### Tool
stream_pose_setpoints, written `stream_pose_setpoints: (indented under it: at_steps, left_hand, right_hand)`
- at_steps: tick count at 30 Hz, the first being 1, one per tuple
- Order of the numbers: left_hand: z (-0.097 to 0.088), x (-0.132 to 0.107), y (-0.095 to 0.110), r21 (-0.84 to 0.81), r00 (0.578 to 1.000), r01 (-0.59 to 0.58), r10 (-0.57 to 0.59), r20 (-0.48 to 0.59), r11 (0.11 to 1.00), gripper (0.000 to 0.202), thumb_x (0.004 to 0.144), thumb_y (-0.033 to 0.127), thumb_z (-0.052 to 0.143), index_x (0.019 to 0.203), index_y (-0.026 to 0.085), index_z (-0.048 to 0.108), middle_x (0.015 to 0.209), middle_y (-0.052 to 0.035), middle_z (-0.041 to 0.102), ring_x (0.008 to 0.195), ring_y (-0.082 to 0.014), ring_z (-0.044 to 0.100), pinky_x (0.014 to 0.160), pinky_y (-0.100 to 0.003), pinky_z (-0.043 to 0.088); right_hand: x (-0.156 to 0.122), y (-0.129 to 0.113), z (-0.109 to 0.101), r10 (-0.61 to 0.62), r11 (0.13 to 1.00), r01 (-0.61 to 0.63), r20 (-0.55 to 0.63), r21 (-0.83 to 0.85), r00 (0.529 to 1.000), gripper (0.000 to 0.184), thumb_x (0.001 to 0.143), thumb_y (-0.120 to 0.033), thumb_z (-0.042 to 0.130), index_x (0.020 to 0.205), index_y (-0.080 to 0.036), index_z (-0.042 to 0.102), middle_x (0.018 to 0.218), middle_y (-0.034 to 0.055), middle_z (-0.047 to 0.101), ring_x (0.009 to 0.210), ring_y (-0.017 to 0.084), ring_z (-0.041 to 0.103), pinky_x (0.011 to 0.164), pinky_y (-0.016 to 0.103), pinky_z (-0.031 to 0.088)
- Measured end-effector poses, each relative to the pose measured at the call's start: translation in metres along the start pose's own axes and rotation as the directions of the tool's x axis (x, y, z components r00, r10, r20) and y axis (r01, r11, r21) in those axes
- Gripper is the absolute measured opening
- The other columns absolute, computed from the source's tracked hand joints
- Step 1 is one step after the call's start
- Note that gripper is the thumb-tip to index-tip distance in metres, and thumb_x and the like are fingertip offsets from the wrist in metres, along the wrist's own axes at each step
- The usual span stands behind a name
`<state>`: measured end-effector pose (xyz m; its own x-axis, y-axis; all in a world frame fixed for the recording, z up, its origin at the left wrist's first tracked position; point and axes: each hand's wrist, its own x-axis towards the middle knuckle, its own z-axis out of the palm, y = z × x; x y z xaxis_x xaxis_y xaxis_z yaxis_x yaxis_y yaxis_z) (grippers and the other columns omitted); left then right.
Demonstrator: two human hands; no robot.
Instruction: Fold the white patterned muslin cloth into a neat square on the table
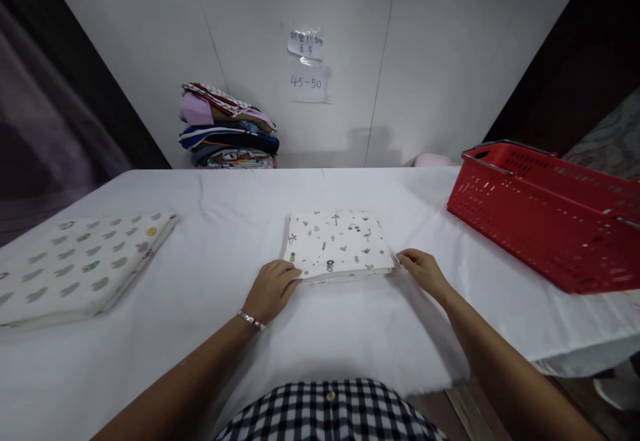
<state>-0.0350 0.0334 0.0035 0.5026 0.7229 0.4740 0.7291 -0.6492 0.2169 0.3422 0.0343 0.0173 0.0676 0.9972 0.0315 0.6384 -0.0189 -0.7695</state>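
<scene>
A folded white cloth (340,244) printed with small figures lies flat on the white-covered table in front of me. At its near left corner is my left hand (273,287), with a silver bracelet at the wrist; its fingers and thumb close on the corner. My right hand (424,271) is at the near right corner, fingers curled and thumb pressed against them in a pinch at the cloth's edge. The exact contact of the right fingertips is hard to see.
Another folded white cloth (75,261) with grey spots lies at the left. A red plastic basket (540,227) with metal handles stands at the right. Stacked folded fabrics (230,127) sit against the back wall, near paper signs (310,84). The white tablecloth (210,321) covers the table.
</scene>
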Motion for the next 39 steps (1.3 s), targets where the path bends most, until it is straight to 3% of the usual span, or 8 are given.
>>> stream_pose_setpoints:
  at_steps: [3, 9, 14, 20, 27, 34, 37, 39]
  left_hand:
    - [0.0, 0.0, 0.001, 0.0, 1.0, -0.01, 0.01, -0.005, 1.0, 0.017, 0.088, 0.023, 0.048, 0.096, 0.02, 0.062, 0.094, -0.0058, 0.062, 0.091, -0.0199, 0.055, 0.082, -0.04, 0.044]
    - [0.002, -0.001, 0.001, -0.012, 0.999, -0.019, 0.018, -0.029, 1.0, 0.018, 0.088, 0.023, 0.047, 0.097, 0.019, 0.063, 0.094, -0.0065, 0.062, 0.089, -0.0204, 0.055, 0.08, -0.04, 0.046]
    - [0.003, -0.002, 0.0, -0.014, 1.0, -0.018, 0.018, -0.021, 1.0, 0.018, 0.088, 0.024, 0.047, 0.097, 0.019, 0.062, 0.095, -0.0067, 0.062, 0.091, -0.0207, 0.055, 0.081, -0.04, 0.046]
    - [0.005, -0.001, 0.0, -0.031, 1.0, -0.001, 0.0, -0.031, 1.0, 0.019, 0.089, 0.023, 0.046, 0.093, 0.019, 0.064, 0.092, -0.007, 0.062, 0.09, -0.0202, 0.054, 0.081, -0.039, 0.047]
    - [0.005, -0.001, -0.001, -0.058, 0.999, -0.016, 0.014, -0.036, 0.998, 0.019, 0.089, 0.025, 0.047, 0.094, 0.019, 0.064, 0.092, -0.0069, 0.061, 0.089, -0.0201, 0.054, 0.081, -0.038, 0.047]
    - [0.005, -0.004, 0.0, -0.034, 1.0, -0.008, 0.007, -0.015, 0.999, 0.017, 0.088, 0.026, 0.048, 0.094, 0.018, 0.063, 0.092, -0.0066, 0.062, 0.09, -0.0204, 0.053, 0.08, -0.038, 0.046]
    - [0.003, -0.007, 0.002, -0.061, 1.0, 0.007, -0.008, -0.017, 0.998, 0.017, 0.089, 0.024, 0.047, 0.093, 0.018, 0.062, 0.091, -0.006, 0.061, 0.089, -0.0191, 0.053, 0.08, -0.037, 0.046]
    - [0.0, -0.007, 0.003, -0.097, 0.999, 0.006, -0.009, -0.031, 0.995, 0.016, 0.088, 0.025, 0.049, 0.094, 0.019, 0.062, 0.091, -0.0055, 0.061, 0.089, -0.0185, 0.053, 0.079, -0.035, 0.046]
  right_hand:
    - [0.005, -0.004, 0.002, 0.071, 0.996, -0.069, 0.03, -0.053, 0.997, 0.039, 0.08, -0.052, 0.046, 0.065, -0.019, 0.059, 0.057, -0.0006, 0.055, 0.056, 0.013, 0.048, 0.054, 0.025, 0.035]
    - [0.015, -0.011, 0.005, 0.163, 0.966, -0.15, 0.045, -0.211, 0.986, 0.041, 0.074, -0.058, 0.051, 0.062, -0.019, 0.058, 0.059, 0.0008, 0.057, 0.057, 0.014, 0.048, 0.053, 0.025, 0.032]
    - [0.018, -0.016, 0.006, 0.242, 0.969, -0.234, 0.115, -0.081, 0.963, 0.04, 0.072, -0.056, 0.055, 0.058, -0.019, 0.053, 0.05, -0.0019, 0.048, 0.05, 0.011, 0.042, 0.05, 0.025, 0.03]
    - [0.018, -0.022, 0.003, 0.236, 0.972, -0.236, 0.088, -0.002, 0.968, 0.035, 0.071, -0.051, 0.058, 0.058, -0.019, 0.05, 0.046, -0.0046, 0.043, 0.046, 0.009, 0.037, 0.048, 0.024, 0.028]
    - [0.017, -0.011, 0.004, 0.309, 0.947, -0.32, 0.235, 0.012, 0.922, 0.046, 0.073, -0.064, 0.052, 0.063, -0.019, 0.052, 0.047, -0.002, 0.048, 0.045, 0.01, 0.041, 0.046, 0.024, 0.03]
    - [0.014, -0.007, 0.015, 0.25, 0.96, -0.267, 0.165, 0.086, 0.954, 0.037, 0.072, -0.053, 0.056, 0.059, -0.02, 0.046, 0.044, -0.0059, 0.041, 0.042, 0.008, 0.035, 0.044, 0.024, 0.026]
    - [0.009, -0.001, 0.018, 0.284, 0.955, -0.294, 0.168, 0.037, 0.944, 0.04, 0.075, -0.057, 0.051, 0.06, -0.02, 0.045, 0.043, -0.0065, 0.039, 0.04, 0.009, 0.034, 0.042, 0.024, 0.025]
    - [0.008, 0.0, 0.016, 0.26, 0.965, -0.251, 0.162, -0.073, 0.952, 0.041, 0.077, -0.058, 0.048, 0.062, -0.02, 0.049, 0.046, -0.0035, 0.045, 0.044, 0.011, 0.041, 0.044, 0.025, 0.03]
